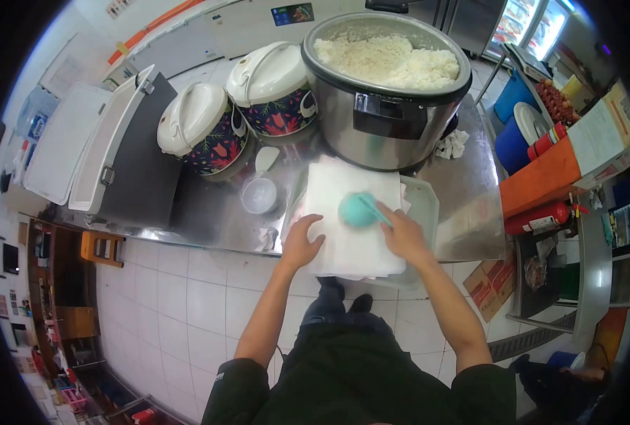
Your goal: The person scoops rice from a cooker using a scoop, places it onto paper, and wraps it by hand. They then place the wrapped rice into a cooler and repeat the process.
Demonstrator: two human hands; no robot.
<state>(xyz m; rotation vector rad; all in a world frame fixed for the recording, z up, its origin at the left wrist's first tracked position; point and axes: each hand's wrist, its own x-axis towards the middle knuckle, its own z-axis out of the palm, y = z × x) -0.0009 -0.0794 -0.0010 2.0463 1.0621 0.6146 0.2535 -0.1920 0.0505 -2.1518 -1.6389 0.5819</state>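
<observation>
My right hand (404, 234) grips the handle of a turquoise scoop (358, 210). The scoop's round bowl is slightly blurred and sits over the stack of white paper sheets (357, 253), rounded side up. My left hand (303, 241) rests at the left edge of the stack, thumb and fingers apart, holding nothing. Beneath the sheets is a pale green tray (422, 205), its rim showing on the right. Behind the stack stands a large steel rice cooker (336, 120), lid off, heaped with cooked white rice (386, 60).
Left of the paper are a clear cup (259, 195), a white rice paddle (266, 159) and crumpled tissue (266, 239). Two flowered pots (212, 136) with white lids stand behind, beside a large grey box (141, 149). More crumpled paper (452, 144) lies right of the cooker on the steel table (471, 212).
</observation>
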